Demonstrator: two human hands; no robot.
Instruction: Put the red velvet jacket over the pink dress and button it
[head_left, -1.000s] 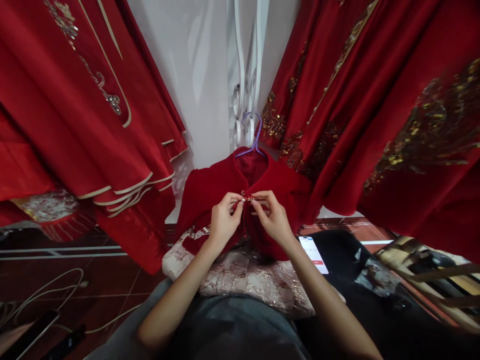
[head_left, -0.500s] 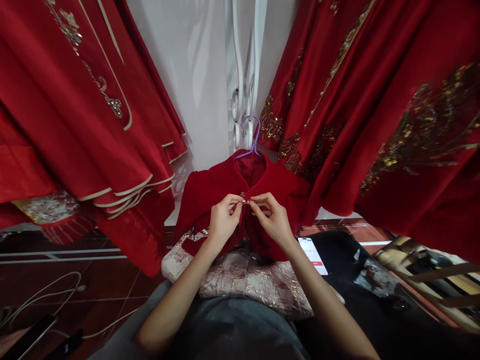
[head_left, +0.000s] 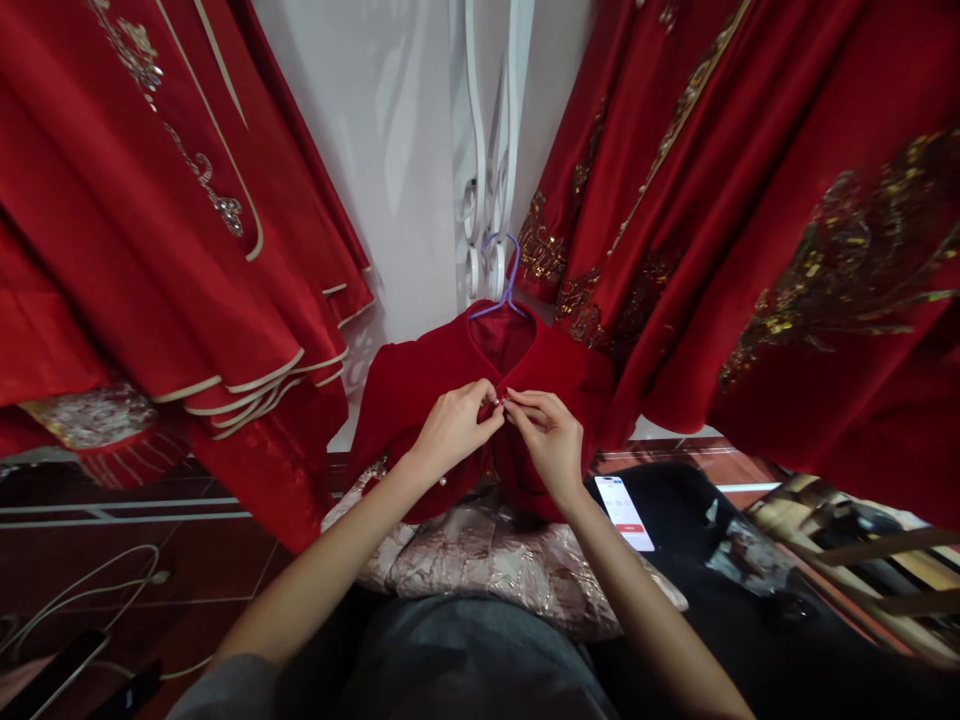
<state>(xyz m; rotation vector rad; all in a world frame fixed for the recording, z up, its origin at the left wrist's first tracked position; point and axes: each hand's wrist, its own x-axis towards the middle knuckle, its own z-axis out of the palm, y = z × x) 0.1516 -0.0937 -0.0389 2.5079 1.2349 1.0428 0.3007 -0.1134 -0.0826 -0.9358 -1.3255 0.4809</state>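
Observation:
A red jacket (head_left: 416, 370) with an open neckline lies in front of me on a purple hanger (head_left: 507, 298). At its front opening, just below the neckline, my left hand (head_left: 454, 425) pinches the edge between thumb and fingers. My right hand (head_left: 553, 435) pinches the facing edge, its fingertips almost meeting the left ones. Something small and shiny, like a button or bead, shows between the fingertips; they cover most of it. Under the jacket, across my lap, lies a pale pink and gold patterned fabric (head_left: 450, 560).
Long red embroidered garments (head_left: 247, 300) hang at left, and red garments with gold sequins (head_left: 675, 250) at right. A lit phone (head_left: 624, 512) and a clear plastic bag (head_left: 750, 555) lie on a black surface at right. White cables (head_left: 82, 590) trail over the tiled floor.
My left hand has shifted slightly right and turned, its forearm now lying lower and more slanted. The fingertips of both hands have drawn closer together at the jacket's front.

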